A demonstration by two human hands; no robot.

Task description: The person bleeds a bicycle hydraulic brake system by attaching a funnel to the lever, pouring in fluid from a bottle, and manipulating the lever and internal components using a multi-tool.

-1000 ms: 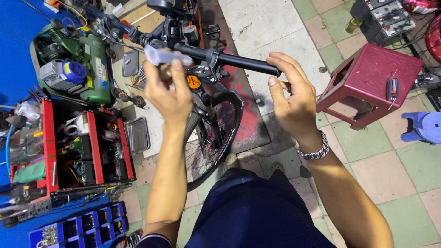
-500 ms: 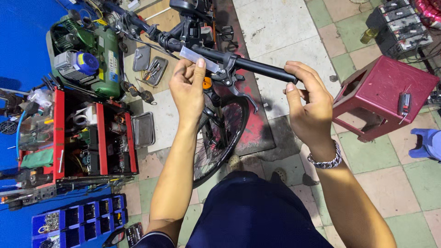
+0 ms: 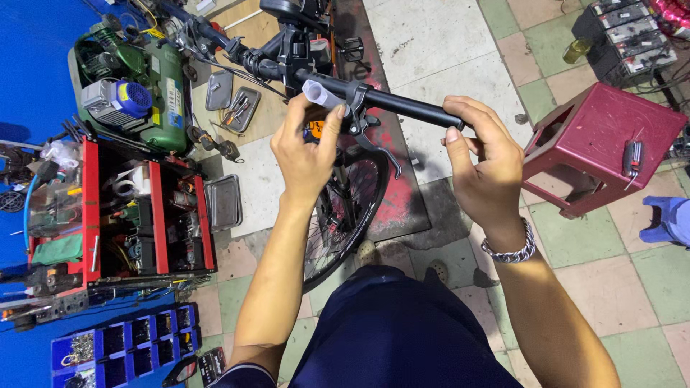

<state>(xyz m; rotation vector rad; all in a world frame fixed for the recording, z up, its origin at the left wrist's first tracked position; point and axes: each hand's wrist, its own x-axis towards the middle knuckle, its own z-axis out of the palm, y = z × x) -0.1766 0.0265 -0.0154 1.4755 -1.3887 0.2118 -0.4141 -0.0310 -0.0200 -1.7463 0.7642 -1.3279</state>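
The right hand [image 3: 483,164] grips the handlebar grip [image 3: 420,108] already seated, while left hand [image 3: 307,147] fingers pinch a grey tool [image 3: 321,94] at the brake lever clamp [image 3: 357,108], seemingly unfinished

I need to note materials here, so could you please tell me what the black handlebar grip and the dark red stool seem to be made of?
Black handlebar grip: probably matte rubber or foam, dull, no glare. Dark red stool: likely moulded plastic, smooth one-piece surface with a slight sheen.

Left hand [image 3: 305,154] closed around a pale grey tube [image 3: 321,94] at the brake lever [image 3: 370,129] — right hand [image 3: 485,169] gripping the black handlebar [image 3: 402,104] end. Front wheel [image 3: 345,208] below; red tool cart [image 3: 118,212] and green compressor [image 3: 133,90] to the left — red stool [image 3: 611,144] to the right.
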